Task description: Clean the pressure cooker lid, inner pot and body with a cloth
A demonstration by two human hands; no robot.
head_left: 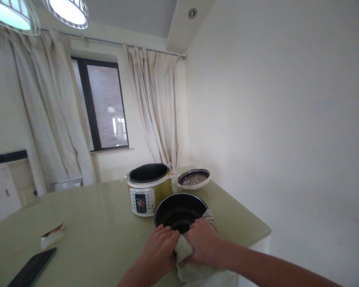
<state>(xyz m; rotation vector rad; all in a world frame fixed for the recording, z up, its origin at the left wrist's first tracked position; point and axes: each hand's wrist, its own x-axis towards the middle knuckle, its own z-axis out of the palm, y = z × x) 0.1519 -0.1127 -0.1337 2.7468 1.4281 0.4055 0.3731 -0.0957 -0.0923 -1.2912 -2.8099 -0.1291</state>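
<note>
A black inner pot [181,209] sits tilted slightly towards me at the front of the table, its dark inside showing. My left hand [161,247] is closed over the near rim of the pot, with the fingertips at the edge. A pale cloth [184,253] hangs over the same rim between my hands. My right hand [205,243] grips the cloth against the pot's near right side, and a patterned bit of it pokes out beyond the fingers. Behind the pot stands an electric pressure cooker [142,199], white-fronted with a button panel, its top uncovered.
The cooker's lid [194,179] lies underside up at the back right. At the left of the green table [92,223] are a dark flat phone-like slab [32,267] and a small white packet [52,237]. A wall [281,119] rises along the right.
</note>
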